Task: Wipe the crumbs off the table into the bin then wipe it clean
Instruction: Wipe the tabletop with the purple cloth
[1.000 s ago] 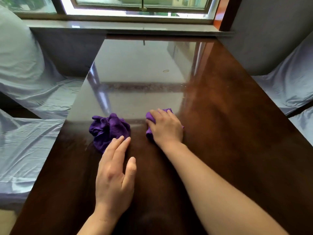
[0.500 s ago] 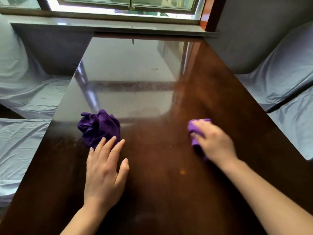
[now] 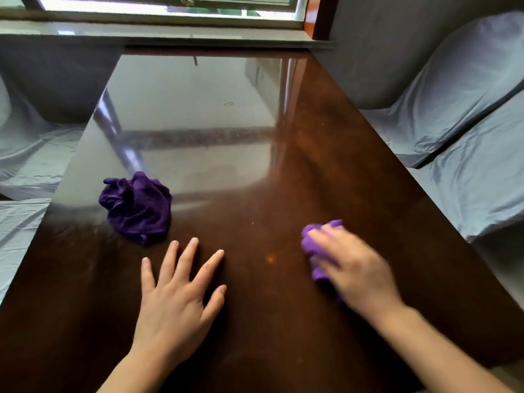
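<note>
My right hand [image 3: 351, 268] presses a light purple cloth [image 3: 313, 245] flat on the glossy dark wooden table [image 3: 255, 321], right of centre; the hand is blurred and hides most of the cloth. My left hand [image 3: 178, 296] rests flat on the table with its fingers spread, holding nothing. Just beyond its fingertips lies a crumpled dark purple cloth [image 3: 137, 207], apart from the hand. A small orange speck [image 3: 270, 258] and a tiny pale crumb [image 3: 253, 222] lie between my hands. No bin is in view.
Seats under grey covers stand along the right [image 3: 467, 154] and left [image 3: 25, 160] table edges. A window sill [image 3: 170, 32] runs along the far end. A faint ring mark [image 3: 228, 104] shows on the table's far half.
My right hand has slid the light purple cloth from the table's middle to the right and nearer to me. My left hand has spread its fingers and drawn slightly back from the dark cloth.
</note>
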{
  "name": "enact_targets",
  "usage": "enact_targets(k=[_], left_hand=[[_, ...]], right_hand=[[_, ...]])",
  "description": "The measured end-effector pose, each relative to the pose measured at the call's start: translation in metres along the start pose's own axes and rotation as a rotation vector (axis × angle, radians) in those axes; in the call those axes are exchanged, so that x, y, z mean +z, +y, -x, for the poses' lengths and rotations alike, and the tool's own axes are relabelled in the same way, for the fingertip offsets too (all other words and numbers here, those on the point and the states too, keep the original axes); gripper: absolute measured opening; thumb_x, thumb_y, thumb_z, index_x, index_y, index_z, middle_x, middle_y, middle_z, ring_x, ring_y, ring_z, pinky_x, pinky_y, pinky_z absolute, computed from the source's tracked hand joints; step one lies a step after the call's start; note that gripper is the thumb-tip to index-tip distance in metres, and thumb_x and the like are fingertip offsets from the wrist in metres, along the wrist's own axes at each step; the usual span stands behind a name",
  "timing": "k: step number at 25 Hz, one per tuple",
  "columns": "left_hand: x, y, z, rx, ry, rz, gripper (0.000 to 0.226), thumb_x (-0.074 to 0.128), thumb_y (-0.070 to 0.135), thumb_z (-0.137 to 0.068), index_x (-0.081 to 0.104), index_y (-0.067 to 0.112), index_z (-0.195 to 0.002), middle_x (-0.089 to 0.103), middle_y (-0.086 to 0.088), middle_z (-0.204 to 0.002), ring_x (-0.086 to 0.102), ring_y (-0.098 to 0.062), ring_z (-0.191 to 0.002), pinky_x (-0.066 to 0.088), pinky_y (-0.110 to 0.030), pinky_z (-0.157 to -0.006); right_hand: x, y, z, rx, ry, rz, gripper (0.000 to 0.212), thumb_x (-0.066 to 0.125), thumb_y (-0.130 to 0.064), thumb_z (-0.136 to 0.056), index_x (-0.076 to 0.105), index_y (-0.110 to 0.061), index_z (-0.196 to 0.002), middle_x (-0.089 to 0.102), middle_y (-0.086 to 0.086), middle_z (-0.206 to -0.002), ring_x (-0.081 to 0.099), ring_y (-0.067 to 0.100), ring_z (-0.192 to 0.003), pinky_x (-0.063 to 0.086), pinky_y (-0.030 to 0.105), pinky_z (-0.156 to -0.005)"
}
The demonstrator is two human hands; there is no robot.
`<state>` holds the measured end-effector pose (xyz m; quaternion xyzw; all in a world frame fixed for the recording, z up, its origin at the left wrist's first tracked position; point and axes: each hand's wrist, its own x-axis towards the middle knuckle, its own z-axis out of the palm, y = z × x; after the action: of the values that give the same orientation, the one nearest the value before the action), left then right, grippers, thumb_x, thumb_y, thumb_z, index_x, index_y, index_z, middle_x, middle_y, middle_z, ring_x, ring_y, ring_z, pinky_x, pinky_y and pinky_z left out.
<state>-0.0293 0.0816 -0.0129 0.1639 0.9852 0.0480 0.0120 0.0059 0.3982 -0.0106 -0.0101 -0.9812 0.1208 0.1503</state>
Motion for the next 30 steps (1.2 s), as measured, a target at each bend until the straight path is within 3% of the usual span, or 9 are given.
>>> enact_targets(k=[2,4,7,11,13,18,20,26,30], left_hand=[[0.001,-0.007,0.009,-0.040,-0.009,-0.021,0.064,0.021,0.069,-0.084,0.022,0.051,-0.145,0.025,-0.002,-0.160,0.012,-0.028,-0.149,0.010,-0.065,-0.115],[0.001,-0.012,0.017,-0.066,-0.015,-0.033,0.064,0.019,0.070,-0.085,0.019,0.051,-0.146,0.026,-0.003,-0.160,0.012,-0.028,-0.149,0.012,-0.066,-0.113],[0.002,-0.011,0.022,-0.075,-0.039,-0.044,0.065,0.016,0.070,-0.086,0.014,0.050,-0.147,0.023,-0.004,-0.161,0.009,-0.029,-0.149,0.011,-0.066,-0.113],[0.003,-0.011,0.021,-0.084,-0.037,-0.045,0.065,0.013,0.069,-0.086,0.008,0.050,-0.148,0.017,-0.003,-0.162,0.004,-0.029,-0.150,0.007,-0.065,-0.115],[0.001,-0.010,0.021,-0.084,-0.029,-0.036,0.065,0.012,0.069,-0.085,0.007,0.050,-0.147,0.015,-0.002,-0.163,0.002,-0.027,-0.150,0.005,-0.063,-0.116],[-0.006,-0.021,0.030,-0.073,0.001,0.109,0.066,0.016,0.067,-0.085,0.017,0.046,-0.148,0.016,-0.001,-0.163,0.000,-0.017,-0.150,0.003,-0.052,-0.121],[-0.007,-0.031,0.043,-0.090,0.002,0.120,0.066,0.018,0.066,-0.085,0.019,0.046,-0.148,0.018,0.001,-0.162,0.001,-0.016,-0.150,0.003,-0.052,-0.121],[-0.013,-0.068,0.061,-0.222,-0.027,0.085,0.066,0.015,0.068,-0.082,0.018,0.051,-0.146,0.015,0.006,-0.162,0.000,-0.021,-0.150,0.002,-0.061,-0.116],[-0.016,-0.101,0.067,-0.319,0.001,0.091,0.065,0.014,0.069,-0.082,0.017,0.052,-0.145,0.015,0.005,-0.162,-0.002,-0.022,-0.150,0.002,-0.062,-0.116]], right_hand=[[-0.026,0.061,-0.011,0.357,0.040,0.013,0.046,0.061,-0.041,-0.091,0.055,-0.031,-0.136,0.058,0.006,-0.141,0.055,0.031,-0.126,0.048,0.041,-0.095],[-0.037,0.075,0.001,0.469,0.083,0.025,0.047,0.061,-0.037,-0.092,0.054,-0.027,-0.137,0.057,0.010,-0.139,0.054,0.035,-0.124,0.047,0.043,-0.093],[-0.022,0.014,0.044,0.390,0.156,0.064,0.044,0.066,-0.029,-0.090,0.058,-0.023,-0.133,0.062,0.013,-0.134,0.057,0.037,-0.122,0.048,0.046,-0.099],[0.010,-0.104,0.105,0.032,0.109,-0.056,0.052,0.061,-0.041,-0.084,0.052,-0.040,-0.135,0.060,0.001,-0.139,0.053,0.030,-0.131,0.042,0.047,-0.105],[0.003,-0.098,0.102,-0.118,0.032,-0.076,0.053,0.060,-0.042,-0.083,0.053,-0.039,-0.136,0.059,0.000,-0.139,0.053,0.027,-0.131,0.040,0.043,-0.105],[-0.026,0.001,0.039,0.331,0.071,0.001,0.046,0.063,-0.035,-0.091,0.059,-0.019,-0.134,0.060,0.011,-0.138,0.053,0.034,-0.128,0.044,0.044,-0.105],[-0.016,-0.018,0.008,0.390,0.074,0.015,0.042,0.063,-0.029,-0.092,0.060,-0.017,-0.132,0.058,0.012,-0.139,0.053,0.035,-0.127,0.041,0.044,-0.107],[0.034,-0.210,0.088,-0.258,0.042,-0.148,0.031,0.054,-0.030,-0.093,0.063,-0.037,-0.122,0.061,-0.001,-0.137,0.059,0.037,-0.123,0.048,0.050,-0.102],[0.037,-0.178,0.039,-0.340,-0.043,-0.157,0.044,0.065,-0.041,-0.085,0.059,-0.034,-0.128,0.063,0.002,-0.134,0.058,0.029,-0.125,0.048,0.045,-0.103]])
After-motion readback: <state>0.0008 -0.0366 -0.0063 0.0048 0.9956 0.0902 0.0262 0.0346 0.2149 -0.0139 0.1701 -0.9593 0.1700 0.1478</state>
